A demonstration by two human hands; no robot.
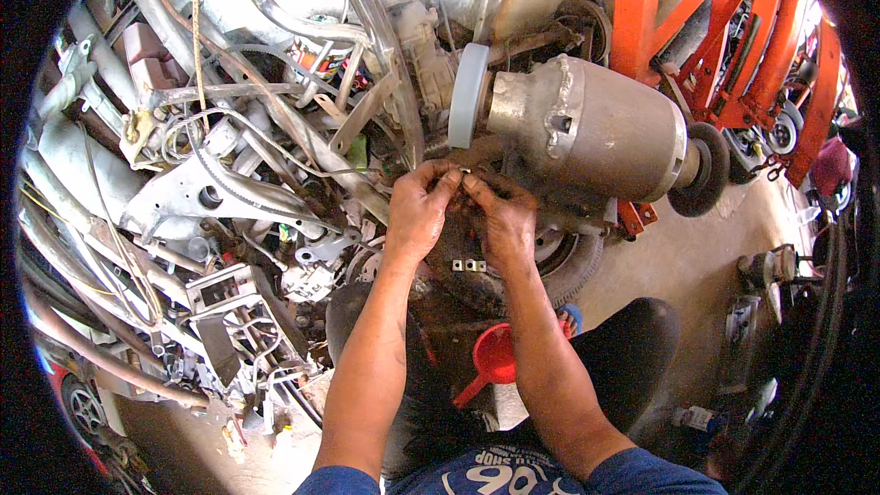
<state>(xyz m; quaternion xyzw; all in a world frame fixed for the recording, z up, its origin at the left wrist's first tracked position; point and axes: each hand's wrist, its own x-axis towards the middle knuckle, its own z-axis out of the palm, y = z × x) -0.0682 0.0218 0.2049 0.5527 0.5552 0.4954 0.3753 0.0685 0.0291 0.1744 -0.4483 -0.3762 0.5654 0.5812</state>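
My left hand [422,206] and my right hand [502,220] meet in front of a bench grinder [605,128]. Thumb and fingers of both are pinched around a tiny bright metal piece [467,171], too small to name further. The grinder's pale grey grinding wheel [468,96] stands just beyond my fingertips, apart from them. A darker round wheel [701,170] sits on the grinder's other end. Below my hands, between my forearms, three small square metal pieces with dark centres [469,266] lie in a row.
A red plastic dipper [495,353] is between my knees, partly behind my right forearm. Scrap metal parts [211,192] pile up along the left. A tire [577,270] lies under the grinder. Orange steel frames [637,9] rise at the far right, above concrete floor [660,266].
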